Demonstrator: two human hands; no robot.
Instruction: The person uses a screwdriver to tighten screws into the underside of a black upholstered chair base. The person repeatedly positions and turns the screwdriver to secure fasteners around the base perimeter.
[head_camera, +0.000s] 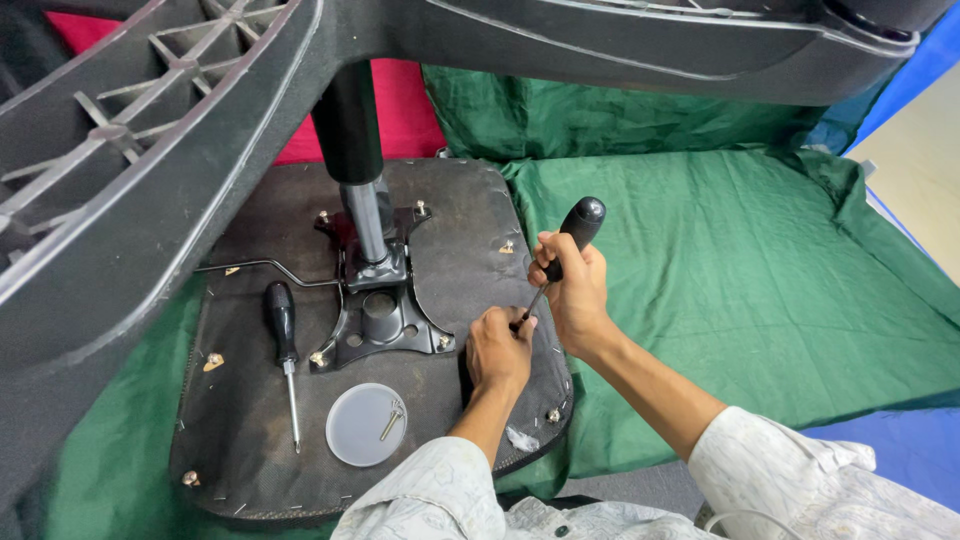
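Observation:
An upturned office chair seat (250, 450), dark and fabric-covered, lies on a green cloth. My right hand (572, 290) grips the black handle of a screwdriver (572, 238), its shaft slanting down toward the seat's right edge. My left hand (499, 350) is closed around the shaft's lower end, pressed on the seat. A black metal tilt mechanism (375, 318) is bolted at the seat's middle, with the gas cylinder (355, 150) rising from it to the chair's star base (120, 200) overhead.
A second black-handled screwdriver (284, 350) lies on the seat left of the mechanism. A round white lid (352, 432) holding a screw sits near the front. Green cloth (750, 280) spreads right; blue sheet (900, 450) and a red cushion (405, 100) lie beyond.

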